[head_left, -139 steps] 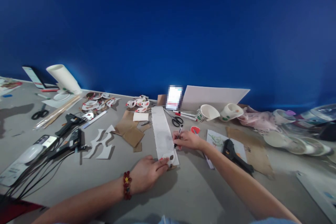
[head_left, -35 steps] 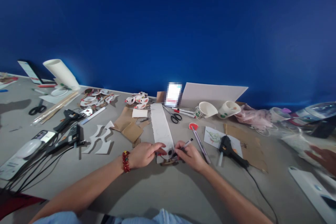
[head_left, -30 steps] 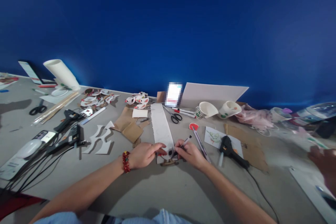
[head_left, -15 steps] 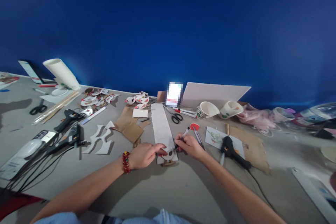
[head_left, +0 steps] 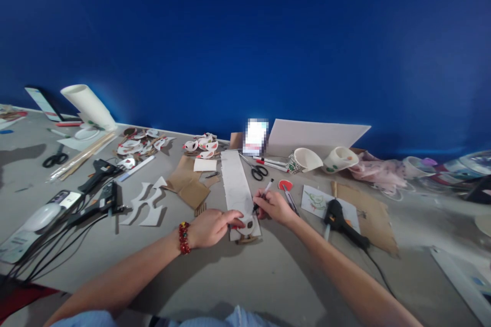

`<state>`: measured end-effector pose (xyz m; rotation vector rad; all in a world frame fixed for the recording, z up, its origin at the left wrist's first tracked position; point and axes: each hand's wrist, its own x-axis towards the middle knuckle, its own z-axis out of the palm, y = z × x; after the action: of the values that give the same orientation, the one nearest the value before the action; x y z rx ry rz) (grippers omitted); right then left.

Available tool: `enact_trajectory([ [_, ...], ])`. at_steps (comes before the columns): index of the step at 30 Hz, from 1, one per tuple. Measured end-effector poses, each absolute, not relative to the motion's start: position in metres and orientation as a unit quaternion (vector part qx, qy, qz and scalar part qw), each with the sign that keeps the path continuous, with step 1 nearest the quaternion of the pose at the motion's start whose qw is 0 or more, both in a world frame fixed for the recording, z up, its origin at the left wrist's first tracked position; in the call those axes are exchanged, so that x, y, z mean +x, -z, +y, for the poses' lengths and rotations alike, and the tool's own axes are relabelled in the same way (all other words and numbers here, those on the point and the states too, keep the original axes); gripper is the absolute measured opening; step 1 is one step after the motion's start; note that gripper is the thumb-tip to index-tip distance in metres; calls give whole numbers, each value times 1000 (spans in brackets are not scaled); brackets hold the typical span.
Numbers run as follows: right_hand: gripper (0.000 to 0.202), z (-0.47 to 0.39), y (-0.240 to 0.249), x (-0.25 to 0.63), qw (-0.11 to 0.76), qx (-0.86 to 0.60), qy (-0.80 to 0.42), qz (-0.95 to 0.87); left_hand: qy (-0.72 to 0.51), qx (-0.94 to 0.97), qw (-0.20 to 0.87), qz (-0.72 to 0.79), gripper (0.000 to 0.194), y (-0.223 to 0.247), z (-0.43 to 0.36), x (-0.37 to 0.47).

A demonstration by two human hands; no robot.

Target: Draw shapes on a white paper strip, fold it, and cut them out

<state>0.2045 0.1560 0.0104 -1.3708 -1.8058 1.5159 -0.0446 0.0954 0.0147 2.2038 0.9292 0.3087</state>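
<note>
A long white paper strip (head_left: 237,179) runs away from me on the grey table. On its near end lies a white bird-shaped cutout (head_left: 245,227) with a dark spot and a reddish end. My left hand (head_left: 210,227) rests on the cutout's left side with the index finger stretched out, holding it down against the strip. My right hand (head_left: 275,205) is closed around a black-and-white marker pen (head_left: 269,184), its tip low by the strip's right edge, just above the cutout. The point of contact is too small to make out.
Black scissors (head_left: 259,172) and other pens lie beyond my right hand. A glue gun (head_left: 339,219) is at right, more glue guns (head_left: 106,198) at left. Finished paper birds (head_left: 207,146), brown cardboard (head_left: 194,191) and paper cups (head_left: 305,160) stand or lie farther back.
The marker pen and my right hand have shifted slightly left and up along the strip. My left hand stays on the bird cutout.
</note>
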Motion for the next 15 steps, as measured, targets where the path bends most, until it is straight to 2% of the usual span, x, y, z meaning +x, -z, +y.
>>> enact_trajectory([
  [8,31,145,-20,222,318,-496,-449,-672,-139,854,346,364,46,-16,94,-42],
  [11,35,130,-19,235,316,-509,-392,-698,-153,861,326,360,40,-16,92,-40],
  [15,28,105,-16,249,288,-489,-319,-759,-169,888,262,339,39,-18,90,-38],
])
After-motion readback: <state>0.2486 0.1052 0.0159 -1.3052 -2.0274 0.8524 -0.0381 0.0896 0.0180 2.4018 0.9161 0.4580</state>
